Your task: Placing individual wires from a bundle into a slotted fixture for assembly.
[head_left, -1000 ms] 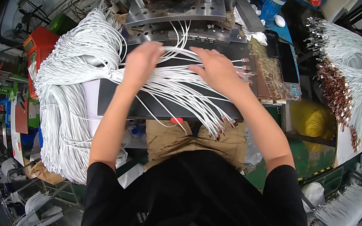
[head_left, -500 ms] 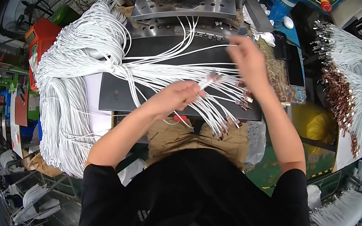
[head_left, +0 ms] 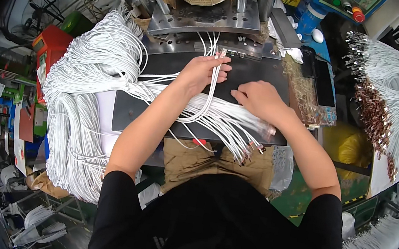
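Here the left hand (head_left: 202, 71) is closed around a few white cables (head_left: 211, 83), pinching them near their metal-tipped ends, which point up toward the steel press bed (head_left: 201, 20) at the far edge of the workspace. The held cables drop from the fist in a loop and run back down across the black work mat (head_left: 167, 66) toward the person's lap. The right hand (head_left: 259, 100) lies palm-down, fingers loosely curled, pressing on a loose fan of white cables (head_left: 230, 124) spread over the mat (whether it actually pinches any of them cannot be told from this angle). That fan ends at the near right edge of the mat, where the brownish connector tips (head_left: 252, 149) hang just over the edge above the khaki trousers (head_left: 189, 161).

To the left, a large heap of white cable (head_left: 79, 107) drapes from the mat's far-left corner down over the table side. Well to the right, apart from both hands, another bundle of cables with brown connectors (head_left: 381, 99) hangs over a stand. A tray of small brownish parts (head_left: 306, 93) sits just right of the mat, close beside the right hand.
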Tool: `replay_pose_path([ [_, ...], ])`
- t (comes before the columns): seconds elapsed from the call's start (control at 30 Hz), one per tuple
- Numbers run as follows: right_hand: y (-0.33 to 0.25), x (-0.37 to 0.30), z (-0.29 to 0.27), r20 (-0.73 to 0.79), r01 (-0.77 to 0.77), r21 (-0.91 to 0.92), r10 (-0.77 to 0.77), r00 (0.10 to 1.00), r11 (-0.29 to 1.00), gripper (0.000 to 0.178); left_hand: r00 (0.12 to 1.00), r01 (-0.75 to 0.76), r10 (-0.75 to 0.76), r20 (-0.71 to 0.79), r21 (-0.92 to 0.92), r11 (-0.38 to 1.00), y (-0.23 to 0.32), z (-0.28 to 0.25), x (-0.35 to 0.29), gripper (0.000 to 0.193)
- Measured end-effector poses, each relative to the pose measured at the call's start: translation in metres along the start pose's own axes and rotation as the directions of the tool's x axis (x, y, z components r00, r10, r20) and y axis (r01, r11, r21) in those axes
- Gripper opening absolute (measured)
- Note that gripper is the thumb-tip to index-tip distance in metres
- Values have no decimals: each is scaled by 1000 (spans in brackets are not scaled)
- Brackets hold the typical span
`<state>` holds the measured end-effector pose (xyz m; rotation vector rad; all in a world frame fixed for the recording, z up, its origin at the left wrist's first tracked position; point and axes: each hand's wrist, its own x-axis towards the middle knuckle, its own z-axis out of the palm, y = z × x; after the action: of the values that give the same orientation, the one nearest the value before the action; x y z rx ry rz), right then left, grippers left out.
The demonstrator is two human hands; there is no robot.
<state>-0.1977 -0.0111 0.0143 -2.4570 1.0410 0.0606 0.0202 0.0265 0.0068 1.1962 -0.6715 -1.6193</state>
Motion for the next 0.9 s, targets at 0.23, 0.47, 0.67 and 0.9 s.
replay_pose_path([
  [0.23, 30, 56, 12, -643, 107, -428, -386, 661, 897, 40, 999, 37, -33, -27, 155, 987, -18, -1, 5, 25],
  [0.47, 33, 48, 5, -265, 148, 610, 25, 964, 778, 47, 999, -18, 10, 31, 283, 959, -25, 4, 0, 18],
  [0.67, 25, 42, 7, -24, -64, 932, 236, 971, 357, 45, 994, -76, 44, 95, 357, 931, -22, 11, -3, 14],
  [0.9, 24, 51, 37, -431, 148, 625, 181, 884, 767, 39, 997, 4, -29, 70, 332, 943, -22, 12, -4, 15],
])
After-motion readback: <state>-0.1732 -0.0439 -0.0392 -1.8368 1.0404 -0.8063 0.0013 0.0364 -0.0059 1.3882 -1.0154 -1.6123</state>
